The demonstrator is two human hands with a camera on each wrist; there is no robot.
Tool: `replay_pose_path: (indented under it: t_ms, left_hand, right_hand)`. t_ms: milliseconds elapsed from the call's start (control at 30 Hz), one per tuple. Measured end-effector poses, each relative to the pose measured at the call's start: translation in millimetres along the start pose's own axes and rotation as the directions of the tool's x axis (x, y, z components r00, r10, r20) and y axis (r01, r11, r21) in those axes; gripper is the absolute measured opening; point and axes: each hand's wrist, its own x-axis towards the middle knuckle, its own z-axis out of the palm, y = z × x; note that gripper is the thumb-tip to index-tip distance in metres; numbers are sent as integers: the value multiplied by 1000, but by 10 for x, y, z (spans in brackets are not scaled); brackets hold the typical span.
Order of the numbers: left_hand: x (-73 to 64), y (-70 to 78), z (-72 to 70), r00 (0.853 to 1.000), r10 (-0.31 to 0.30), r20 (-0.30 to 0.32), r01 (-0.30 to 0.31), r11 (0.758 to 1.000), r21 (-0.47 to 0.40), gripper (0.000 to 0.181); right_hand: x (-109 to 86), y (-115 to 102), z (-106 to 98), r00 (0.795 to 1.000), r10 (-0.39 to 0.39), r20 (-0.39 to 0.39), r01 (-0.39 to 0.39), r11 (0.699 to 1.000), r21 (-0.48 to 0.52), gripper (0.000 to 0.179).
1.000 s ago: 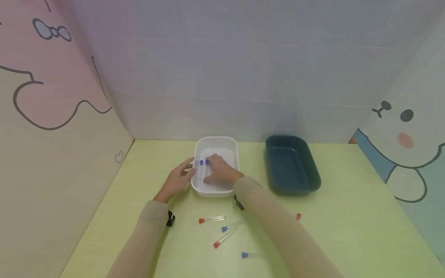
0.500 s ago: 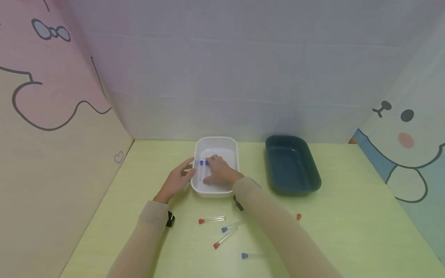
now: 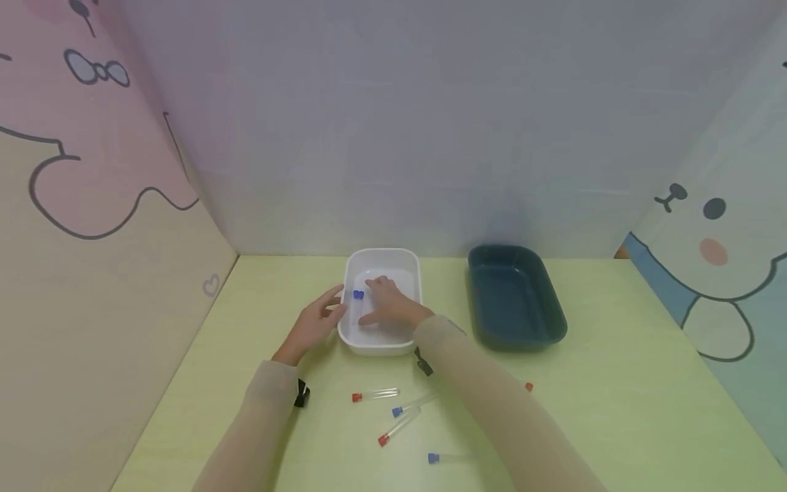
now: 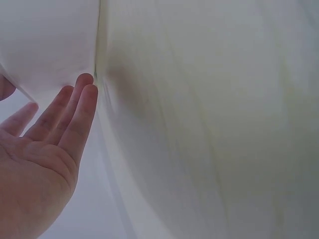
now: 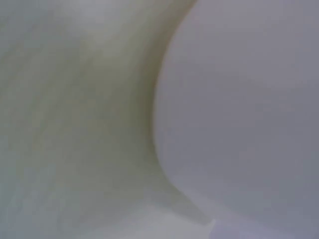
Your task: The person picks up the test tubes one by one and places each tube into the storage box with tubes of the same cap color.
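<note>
In the head view a white tray (image 3: 410,337) stands on the table, with two blue-capped clear tubes (image 3: 359,294) lying side by side along its left wall, caps together. My right hand (image 3: 391,305) reaches into the tray, just right of the tubes, thumb and fingers apart with nothing seen between them. My left hand (image 3: 315,322) is at the tray's left side, fingers fairly straight near its rim. In the left wrist view those fingers (image 4: 75,114) rest at the white wall. The right wrist view shows only the blurred tray wall (image 5: 239,109), without the hand.
A dark blue tray (image 3: 556,329) stands right of the white one. Nearer on the yellow-green table lie two red-capped tubes (image 3: 376,394) and two blue-capped tubes (image 3: 413,406). A red cap (image 3: 529,387) shows beside the right sleeve. Walls enclose the back and sides.
The right-hand blue-capped tube in the white tray has shifted left against the other one. My right hand's fingertips no longer touch its cap. The head view has tilted slightly upward.
</note>
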Motion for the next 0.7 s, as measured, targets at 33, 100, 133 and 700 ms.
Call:
replay_pose_path:
  t_ms: [33, 100, 133, 700]
  left_hand:
    - [-2, 6, 5, 1000, -3, 2, 3, 1000, 1, 58]
    - [-5, 20, 15, 1000, -1, 3, 1, 1000, 1, 58]
    - [-4, 26, 17, 1000, -5, 3, 5, 1000, 0, 58]
    - [20, 2, 46, 1000, -12, -7, 12, 1000, 7, 57]
  right_hand:
    - [-17, -4, -27, 1000, -4, -9, 4, 1000, 5, 98]
    - [-56, -19, -95, 999, -24, -30, 24, 1000, 14, 96]
    - [-74, -24, -130, 999, -36, -41, 37, 999, 19, 96]
    - [-538, -39, -620, 985, -115, -129, 123, 991, 59, 83]
